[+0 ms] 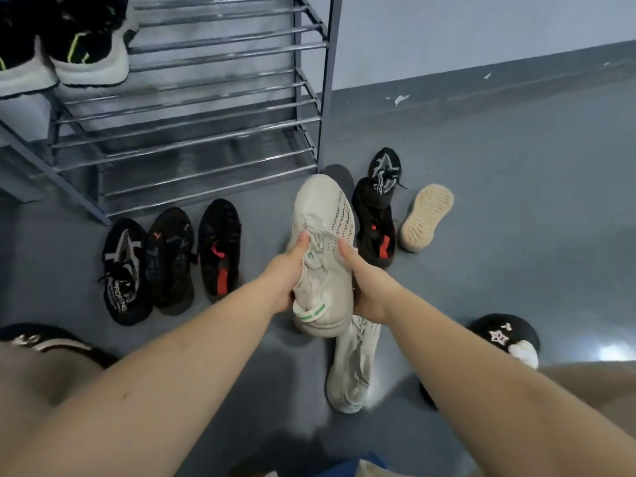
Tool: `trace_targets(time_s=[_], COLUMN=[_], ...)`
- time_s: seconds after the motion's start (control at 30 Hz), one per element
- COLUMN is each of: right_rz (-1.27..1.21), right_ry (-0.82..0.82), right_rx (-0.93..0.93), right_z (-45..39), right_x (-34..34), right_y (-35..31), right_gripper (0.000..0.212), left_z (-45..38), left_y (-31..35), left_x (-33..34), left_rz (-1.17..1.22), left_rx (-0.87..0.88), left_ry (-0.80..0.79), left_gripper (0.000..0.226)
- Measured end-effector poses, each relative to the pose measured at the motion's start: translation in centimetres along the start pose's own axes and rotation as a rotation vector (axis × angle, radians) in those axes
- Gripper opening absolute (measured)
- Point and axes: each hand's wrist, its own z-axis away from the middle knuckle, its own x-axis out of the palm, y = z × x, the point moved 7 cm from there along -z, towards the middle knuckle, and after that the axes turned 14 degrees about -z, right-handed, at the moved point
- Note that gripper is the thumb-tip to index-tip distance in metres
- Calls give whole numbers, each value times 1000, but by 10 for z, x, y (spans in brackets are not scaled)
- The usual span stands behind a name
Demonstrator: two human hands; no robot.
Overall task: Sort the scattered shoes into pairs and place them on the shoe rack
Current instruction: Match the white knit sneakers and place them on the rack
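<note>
Left hand (287, 273) and right hand (366, 287) clasping beige sneaker (321, 235), its mate (352, 366) on floor below

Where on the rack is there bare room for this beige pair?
The rack's bars right of the black-and-white pair are bare, as are the lower tiers. The floor ahead is crowded with black shoes; both hands hold the beige shoe.

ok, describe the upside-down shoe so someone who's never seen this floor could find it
Start at the metal shoe rack and go to its right front leg, where a cluster of black shoes lies on the grey floor. The overturned shoe lies at the right edge of that cluster. It alone shows its beige ridged sole facing up; its neighbours show dark uppers.
</note>
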Motion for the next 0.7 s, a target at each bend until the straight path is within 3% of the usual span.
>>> trace_targets(time_s=[0.1,0.13,0.23,0.4,0.53,0.7], right_rz=[-108,-125,-163,-132,-195,-337], right_ry=[93,125,235,417,464,503], right_rx=[-52,-48,-2,2,59,118], right_z=[-3,-3,3,5,2,1], right_x=[-50,-68,-124,-194,-223,-229], right_y=[21,27,43,60,85,114], right_gripper=[62,57,40,48,48,36], left_z=[-12,-15,-28,-31,-42,-51], left_y=[-29,-40,-76,-132,-169,-207], left_x=[40,51,78,81,65,60], left_rz=[11,-10,-142,-414,-605,-604], left_rx=[-97,-128,-191,-250,-235,-354], left_ry=[-100,-117,-140,-102,-76,-102], left_gripper=[63,65,65,63,63,75])
